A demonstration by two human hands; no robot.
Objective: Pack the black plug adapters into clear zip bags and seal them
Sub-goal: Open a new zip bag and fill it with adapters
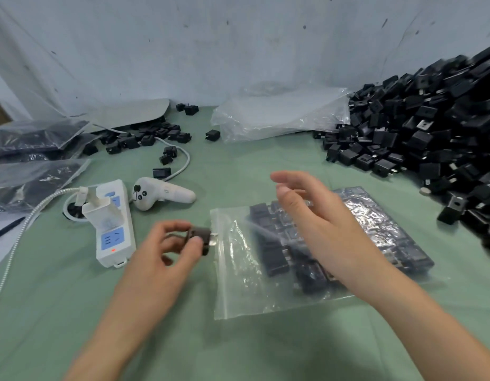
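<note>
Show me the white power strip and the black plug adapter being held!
white power strip (118,255), head view, lower end near red light.
black plug adapter (202,232), head view, its dark body.

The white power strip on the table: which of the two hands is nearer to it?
Left. The left hand pinches a black plug adapter just to the right of the power strip. The right hand hovers open farther right, over the clear zip bag.

Bare green surface (238,166) lies open centrally, hemmed by the adapter pile (430,133) rightward and the power strip (114,224) leftward.
</note>
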